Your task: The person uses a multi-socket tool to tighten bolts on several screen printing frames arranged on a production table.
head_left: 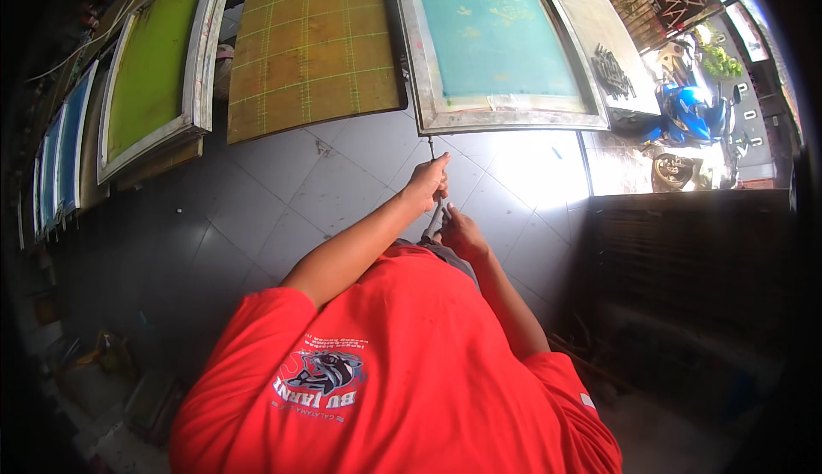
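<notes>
In front of my red shirt, both hands are closed around a slim grey rod-like tool (439,208), whose exact kind I cannot make out. My left hand (428,183) grips it higher up, and a thin tip sticks out beyond the fist. Lower down and to the right, my right hand (462,234) is curled at the tool's thicker lower part; some of its fingers are hidden. Just beyond the tip is the near edge of a printing screen (514,121) with a pale frame and blue-green mesh carrying faint yellowish marks.
Left of that screen lies a brown board (312,46) with a yellow-green grid. Further left are a green screen (158,63) and several blue ones (73,149). A pale board (591,20) holds dark strips. A blue motorbike (693,114) stands at right, above a dark wooden surface (685,243).
</notes>
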Motion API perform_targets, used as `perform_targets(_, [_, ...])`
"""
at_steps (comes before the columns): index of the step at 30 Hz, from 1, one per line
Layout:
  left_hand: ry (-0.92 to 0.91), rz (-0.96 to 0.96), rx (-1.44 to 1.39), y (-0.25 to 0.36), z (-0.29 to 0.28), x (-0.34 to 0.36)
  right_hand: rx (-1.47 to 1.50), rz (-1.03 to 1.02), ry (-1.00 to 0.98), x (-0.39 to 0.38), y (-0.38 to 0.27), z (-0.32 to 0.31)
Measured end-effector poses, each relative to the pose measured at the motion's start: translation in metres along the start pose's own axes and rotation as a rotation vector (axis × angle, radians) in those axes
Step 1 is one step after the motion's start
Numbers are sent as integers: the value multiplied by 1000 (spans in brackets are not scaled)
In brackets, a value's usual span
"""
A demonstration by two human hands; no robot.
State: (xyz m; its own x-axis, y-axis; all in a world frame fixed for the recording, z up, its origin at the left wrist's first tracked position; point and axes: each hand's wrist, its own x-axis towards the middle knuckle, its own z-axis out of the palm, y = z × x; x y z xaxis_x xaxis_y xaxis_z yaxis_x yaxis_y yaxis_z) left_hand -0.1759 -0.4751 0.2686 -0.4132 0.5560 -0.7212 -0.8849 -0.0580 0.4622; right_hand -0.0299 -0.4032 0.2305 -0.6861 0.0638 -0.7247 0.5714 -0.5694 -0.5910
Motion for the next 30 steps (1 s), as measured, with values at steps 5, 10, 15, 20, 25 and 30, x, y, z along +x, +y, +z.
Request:
perform_targets(5, [47, 51, 20, -11, 8, -7, -322, -347, 424, -7, -21, -4])
perform_targets(10, [140, 28, -9, -8, 19, -11, -880, -608, 718, -81, -57, 47])
perform_targets(15, [-19, 4, 60, -6, -1, -4, -1307, -726, -23, -109, -63, 84])
perform_targets(20, [-259, -95, -113, 1, -12, -1, -715, -516, -8, -87, -58, 29])
perform_targets(25, [-415, -128, -178, -7, -18, 12, 41, 94, -33, -13, 10, -17])
perform_targets(30, [-20, -106, -62, 5, 11, -19, 217, -125, 13, -13, -1, 1])
